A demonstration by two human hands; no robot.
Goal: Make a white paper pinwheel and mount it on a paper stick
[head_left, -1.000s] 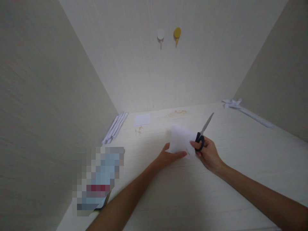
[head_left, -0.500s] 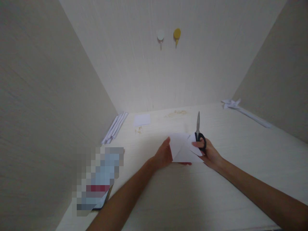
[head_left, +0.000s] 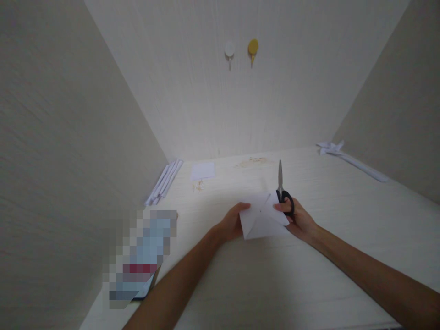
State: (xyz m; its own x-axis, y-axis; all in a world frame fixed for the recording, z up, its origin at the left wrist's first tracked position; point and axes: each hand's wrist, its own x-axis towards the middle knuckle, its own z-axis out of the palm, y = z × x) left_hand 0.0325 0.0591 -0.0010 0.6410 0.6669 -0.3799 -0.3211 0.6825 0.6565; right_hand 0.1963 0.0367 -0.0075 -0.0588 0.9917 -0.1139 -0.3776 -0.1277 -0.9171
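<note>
A white sheet of paper with diagonal lines and a small dark mark near its middle is held above the table between both hands. My left hand pinches its left edge, thumb on top and fingers underneath. At the right side, my right hand grips the black handles of a pair of scissors, and its thumb presses on the paper too. The scissors' blades are together and point away from me, toward the back wall. Most of the fingers under the sheet are hidden.
Several rolled paper sticks lie at the left wall, near a flat paper piece and small rubber-band-like loops. A paper pinwheel on a stick rests at the right. A pixelated object lies front left. Two hooks are on the wall.
My left thumb has come over the sheet's left edge, and the paper has tilted slightly, its lower left corner nearer to me. The scissors have shifted a little left.
</note>
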